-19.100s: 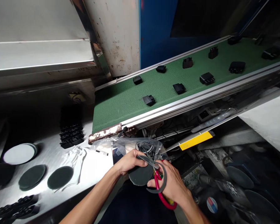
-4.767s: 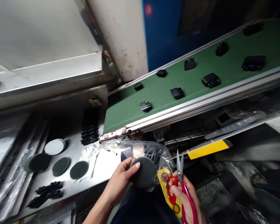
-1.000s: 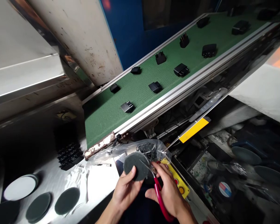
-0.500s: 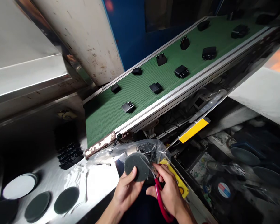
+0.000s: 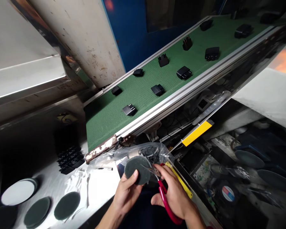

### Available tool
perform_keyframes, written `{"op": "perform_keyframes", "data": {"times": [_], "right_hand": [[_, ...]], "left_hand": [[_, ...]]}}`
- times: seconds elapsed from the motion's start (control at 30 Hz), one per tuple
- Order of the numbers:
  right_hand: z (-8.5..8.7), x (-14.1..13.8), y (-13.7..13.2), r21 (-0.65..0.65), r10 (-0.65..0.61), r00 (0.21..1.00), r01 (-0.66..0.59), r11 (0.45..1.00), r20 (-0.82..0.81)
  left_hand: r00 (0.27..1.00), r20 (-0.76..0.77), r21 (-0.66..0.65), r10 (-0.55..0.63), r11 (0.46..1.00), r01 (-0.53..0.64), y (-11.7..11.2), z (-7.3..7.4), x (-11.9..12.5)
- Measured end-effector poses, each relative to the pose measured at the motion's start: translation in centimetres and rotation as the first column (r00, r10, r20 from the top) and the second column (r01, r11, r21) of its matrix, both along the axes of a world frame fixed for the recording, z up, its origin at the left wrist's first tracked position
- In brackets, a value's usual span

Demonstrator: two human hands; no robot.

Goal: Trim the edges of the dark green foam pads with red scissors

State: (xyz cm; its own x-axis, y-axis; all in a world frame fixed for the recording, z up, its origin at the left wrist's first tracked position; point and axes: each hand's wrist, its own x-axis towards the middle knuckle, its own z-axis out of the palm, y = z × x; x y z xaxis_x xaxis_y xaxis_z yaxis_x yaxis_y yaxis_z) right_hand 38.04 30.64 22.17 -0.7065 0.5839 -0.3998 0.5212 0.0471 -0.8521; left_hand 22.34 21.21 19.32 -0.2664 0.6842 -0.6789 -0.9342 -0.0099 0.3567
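The person wears a dark garment (image 5: 143,221), with a bare left hand (image 5: 128,197), right hand (image 5: 173,198) and forearms.

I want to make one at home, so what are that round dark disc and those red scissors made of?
The round disc looks like rough, matt fibre, maybe scouring pad, because its surface seems fuzzy and speckled. The scissors' handle looks like glossy red plastic, or coated metal, as it gleams smoothly. The blade looks like shiny steel, but the right hand hides most of it.
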Motion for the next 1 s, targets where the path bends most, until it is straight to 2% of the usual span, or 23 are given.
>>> {"op": "perform_keyframes", "data": {"times": [0.13,0.27,0.4,0.6,0.8,0.9,1.0], "right_hand": [[-0.2,0.1,0.1,-0.04,-0.004,0.999,0.002,0.999,-0.046],[-0.1,-0.3,0.2,0.008,-0.008,1.0,0.008,1.0,0.014],[0.1,-0.8,0.3,0.042,-0.034,0.998,0.032,0.999,0.046],[0.6,-1.0,0.1,-0.046,-0.043,0.999,0.044,0.998,0.018],[0.2,0.1,0.1,0.052,0.068,0.997,-0.07,0.996,0.046],[0.3,0.0,0.2,0.079,0.037,0.997,-0.043,0.996,0.069],[0.6,-0.5,0.2,0.038,0.016,0.996,-0.02,0.999,0.087]], "left_hand": [[0.999,-0.033,0.023,-0.021,0.999,0.022,-0.3,0.0,-0.1],[0.995,-0.078,0.019,-0.058,0.998,0.06,-0.4,0.1,-0.1],[0.998,-0.055,0.016,-0.039,0.999,0.04,-0.6,-0.2,0.0],[0.999,-0.003,0.02,-0.035,0.999,0.035,-1.1,-0.4,0.2],[0.996,-0.06,0.039,-0.071,0.997,0.073,-1.4,-0.4,0.6],[0.994,-0.078,0.036,-0.082,0.996,0.086,-1.7,-0.6,0.7],[0.993,-0.08,0.022,-0.089,0.996,0.091,-1.8,-0.5,0.8]]}}
